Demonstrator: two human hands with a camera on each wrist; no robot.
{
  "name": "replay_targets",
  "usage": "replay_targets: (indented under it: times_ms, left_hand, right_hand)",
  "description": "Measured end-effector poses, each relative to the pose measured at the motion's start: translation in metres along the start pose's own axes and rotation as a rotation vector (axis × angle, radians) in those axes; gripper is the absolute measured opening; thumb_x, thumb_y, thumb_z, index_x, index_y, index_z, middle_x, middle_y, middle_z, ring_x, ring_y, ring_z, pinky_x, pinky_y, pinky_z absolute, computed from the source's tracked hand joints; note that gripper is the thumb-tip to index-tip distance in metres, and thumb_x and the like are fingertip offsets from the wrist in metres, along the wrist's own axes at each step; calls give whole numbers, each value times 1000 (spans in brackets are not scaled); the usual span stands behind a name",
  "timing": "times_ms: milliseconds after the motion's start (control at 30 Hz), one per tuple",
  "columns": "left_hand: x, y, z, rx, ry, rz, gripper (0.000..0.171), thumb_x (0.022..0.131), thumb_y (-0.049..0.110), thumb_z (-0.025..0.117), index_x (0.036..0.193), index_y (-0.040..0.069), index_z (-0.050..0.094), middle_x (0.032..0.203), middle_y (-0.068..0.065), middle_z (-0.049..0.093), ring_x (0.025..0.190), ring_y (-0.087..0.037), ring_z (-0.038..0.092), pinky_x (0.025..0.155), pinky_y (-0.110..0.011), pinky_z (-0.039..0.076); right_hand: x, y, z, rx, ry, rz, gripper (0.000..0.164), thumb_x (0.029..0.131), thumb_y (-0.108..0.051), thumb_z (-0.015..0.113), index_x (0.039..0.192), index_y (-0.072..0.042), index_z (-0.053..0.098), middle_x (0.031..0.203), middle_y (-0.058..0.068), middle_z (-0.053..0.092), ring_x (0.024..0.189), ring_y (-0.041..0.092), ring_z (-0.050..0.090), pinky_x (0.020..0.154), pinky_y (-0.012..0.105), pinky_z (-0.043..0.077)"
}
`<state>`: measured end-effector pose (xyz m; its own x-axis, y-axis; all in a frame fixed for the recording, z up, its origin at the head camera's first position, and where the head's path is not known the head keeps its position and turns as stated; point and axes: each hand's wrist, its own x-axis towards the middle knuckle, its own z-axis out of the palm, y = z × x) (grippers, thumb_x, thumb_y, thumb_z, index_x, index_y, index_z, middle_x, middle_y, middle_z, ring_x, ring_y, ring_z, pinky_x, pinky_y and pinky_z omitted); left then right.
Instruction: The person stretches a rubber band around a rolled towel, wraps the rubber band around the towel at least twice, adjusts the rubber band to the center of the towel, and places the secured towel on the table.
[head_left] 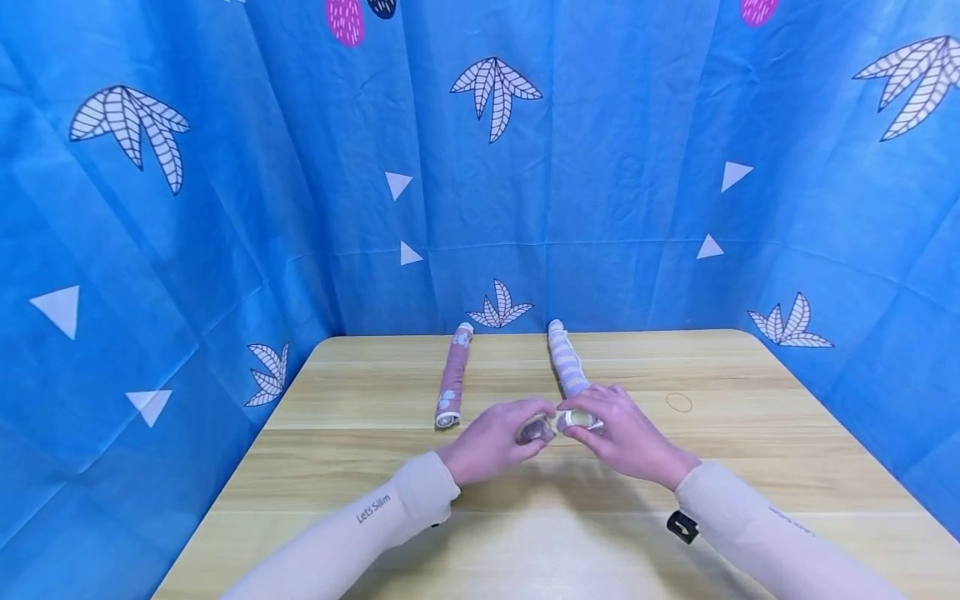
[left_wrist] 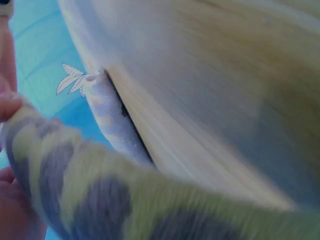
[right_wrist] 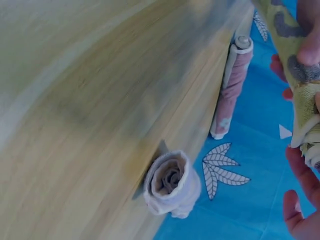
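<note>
Between both hands is a rolled towel (left_wrist: 100,195), yellow-green with dark grey patches, held above the table. My left hand (head_left: 501,440) grips it with curled fingers and thumb. On the other side, my right hand (head_left: 626,432) pinches the roll near its end, thumb below and fingers above. Part of the towel is hidden by the hands in the head view. Just beyond the right hand lies a lilac-and-white striped rolled towel (head_left: 567,358), its near end partly covered. A pink rolled towel (head_left: 453,375) with pale flowers lies to the left of it.
The rolls lie on a light wooden table (head_left: 360,483). A thin reddish ring (head_left: 678,394) lies on it, right of the right hand. Blue patterned curtain (head_left: 480,192) hangs behind and along both sides.
</note>
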<state>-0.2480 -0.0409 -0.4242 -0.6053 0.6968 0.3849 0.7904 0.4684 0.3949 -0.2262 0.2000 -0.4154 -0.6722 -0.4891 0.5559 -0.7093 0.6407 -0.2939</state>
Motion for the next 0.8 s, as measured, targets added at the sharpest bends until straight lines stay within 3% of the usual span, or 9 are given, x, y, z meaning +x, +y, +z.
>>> replay_targets:
  times_ms: [133,300,533,600,800]
  left_hand:
    - [0,2,-1,93,27,48,44,92,13,72,133,21,58,108,6,73,90,-1,68,81,-12,52]
    - [2,3,-3,134,32,60,36,90,9,72,122,19,61,103,6,72,86,0,66,79,-11,52]
    - [6,0,-4,80,39,74,31,89,8,70,115,18,57,101,6,73,86,1,66,79,-10,51]
    - [7,-1,-5,84,38,99,32,90,8,70,117,20,56,101,7,72,88,1,66,80,-10,51]
    - [6,-1,-5,242,39,233,42,92,10,71,130,22,58,104,5,70,80,-3,65,74,-9,50]
  right_hand:
    - [2,-1,1,3,37,12,27,82,-21,82,108,-22,73,106,-6,75,97,12,63,82,33,36]
    - [6,-2,4,9,67,5,22,82,-20,82,102,-21,74,101,-7,75,93,12,65,81,33,36]
    - [7,1,3,128,57,81,21,84,-14,79,103,-21,74,95,-6,74,83,10,63,82,36,36]
    - [8,2,1,171,49,114,21,85,-13,78,104,-22,74,89,-8,72,78,7,62,83,37,35]
    - [6,-1,-3,186,24,179,18,86,-15,77,102,-24,74,84,-12,70,77,5,60,82,37,34]
